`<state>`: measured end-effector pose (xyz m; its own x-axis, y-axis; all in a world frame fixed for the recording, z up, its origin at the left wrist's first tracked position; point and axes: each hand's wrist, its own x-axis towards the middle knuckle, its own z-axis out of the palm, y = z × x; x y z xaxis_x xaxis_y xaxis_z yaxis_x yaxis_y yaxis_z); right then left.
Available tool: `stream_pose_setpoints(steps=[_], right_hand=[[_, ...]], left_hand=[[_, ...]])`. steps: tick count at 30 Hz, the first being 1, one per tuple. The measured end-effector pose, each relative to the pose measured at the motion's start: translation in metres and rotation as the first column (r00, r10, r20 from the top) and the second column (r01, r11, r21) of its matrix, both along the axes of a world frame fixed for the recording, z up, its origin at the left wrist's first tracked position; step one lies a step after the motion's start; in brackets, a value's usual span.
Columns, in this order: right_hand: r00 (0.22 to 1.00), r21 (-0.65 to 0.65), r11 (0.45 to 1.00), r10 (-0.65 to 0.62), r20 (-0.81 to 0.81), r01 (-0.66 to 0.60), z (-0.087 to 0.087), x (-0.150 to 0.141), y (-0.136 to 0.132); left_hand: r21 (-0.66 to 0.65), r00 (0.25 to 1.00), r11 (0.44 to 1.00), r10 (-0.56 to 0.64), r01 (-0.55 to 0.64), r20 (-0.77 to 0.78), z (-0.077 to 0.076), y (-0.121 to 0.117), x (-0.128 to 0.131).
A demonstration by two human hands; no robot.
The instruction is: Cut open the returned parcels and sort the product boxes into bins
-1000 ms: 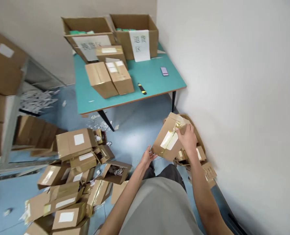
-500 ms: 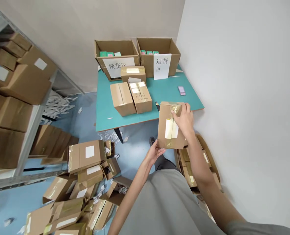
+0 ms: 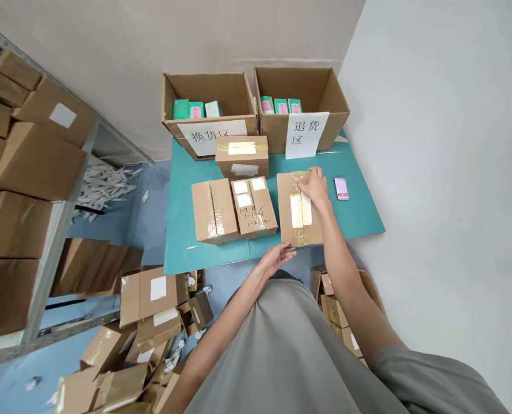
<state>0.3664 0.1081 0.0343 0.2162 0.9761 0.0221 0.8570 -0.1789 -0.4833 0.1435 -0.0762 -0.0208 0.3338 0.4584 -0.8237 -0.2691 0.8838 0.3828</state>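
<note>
A taped cardboard box (image 3: 287,201) with a white label is over the front right part of the teal table (image 3: 359,213). My right hand (image 3: 314,187) grips its upper right side, thumb on the tape across the top. Under the box's near lower edge, my left hand (image 3: 278,257) supports it with fingers stretched out and thumb at the edge. I cannot tell whether the box rests on the tabletop. Just left of it stand a box with handwriting (image 3: 258,214) and a plain taped box (image 3: 204,210). Behind them is another labelled box (image 3: 243,164).
Two large open cartons (image 3: 210,92) (image 3: 303,89) with paper signs hold green packs at the back. A phone (image 3: 341,188) lies right. Boxes fill the left shelf (image 3: 44,253), and opened boxes (image 3: 148,293) are heaped below. More boxes are in a container (image 3: 370,293) at lower right.
Both hands have brought the cardboard box up and forward from above the container at lower right to the table. The table now appears closer, and the yellow-and-black cutter is no longer visible.
</note>
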Motion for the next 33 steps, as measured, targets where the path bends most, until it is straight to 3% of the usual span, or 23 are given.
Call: stream_pose_setpoints(steps=[5, 10, 13, 16, 19, 21, 22, 25, 28, 33], right_hand=[[0.996, -0.139, 0.986, 0.089, -0.020, -0.091, -0.032, -0.035, 0.080], [0.995, -0.289, 0.953, 0.080, -0.054, -0.092, -0.060, -0.044, 0.107], [0.985, -0.260, 0.954, 0.124, -0.119, -0.151, -0.068, -0.034, 0.089], [0.985, -0.165, 0.984, 0.030, -0.170, -0.059, -0.072, -0.022, 0.044], [0.968, -0.149, 0.980, -0.162, -0.191, 0.135, -0.076, -0.013, -0.016], [0.935, -0.185, 0.948, -0.294, -0.201, 0.258, -0.078, -0.010, -0.053], [0.912, -0.214, 0.929, -0.347, -0.218, 0.302, -0.079, -0.010, -0.068], [0.859, -0.286, 0.891, -0.429, -0.280, 0.352, -0.078, -0.014, -0.096], [0.835, -0.302, 0.873, -0.467, -0.291, 0.383, -0.072, -0.023, -0.097], [0.835, -0.270, 0.872, -0.476, -0.275, 0.408, -0.055, -0.044, -0.071]], left_hand=[[-0.053, 0.999, 0.998, 0.045, -0.044, 0.017, -0.008, 0.043, -0.008], [0.013, 0.996, 0.998, -0.057, 0.056, 0.062, 0.008, 0.074, -0.039], [0.212, 0.998, 0.975, -0.067, 0.067, -0.007, 0.028, 0.088, -0.087], [0.462, 0.958, 0.886, 0.164, -0.038, -0.234, 0.037, 0.099, -0.155], [0.547, 0.746, 0.837, 0.361, 0.005, -0.559, 0.025, 0.108, -0.224], [0.471, 0.601, 0.881, 0.352, 0.047, -0.718, 0.010, 0.113, -0.258], [0.419, 0.582, 0.905, 0.304, 0.071, -0.755, 0.002, 0.115, -0.270], [0.310, 0.669, 0.938, 0.133, 0.152, -0.731, -0.017, 0.120, -0.285], [0.339, 0.747, 0.919, 0.079, 0.202, -0.660, -0.028, 0.124, -0.283], [0.362, 0.718, 0.892, 0.064, 0.270, -0.693, -0.032, 0.136, -0.291]])
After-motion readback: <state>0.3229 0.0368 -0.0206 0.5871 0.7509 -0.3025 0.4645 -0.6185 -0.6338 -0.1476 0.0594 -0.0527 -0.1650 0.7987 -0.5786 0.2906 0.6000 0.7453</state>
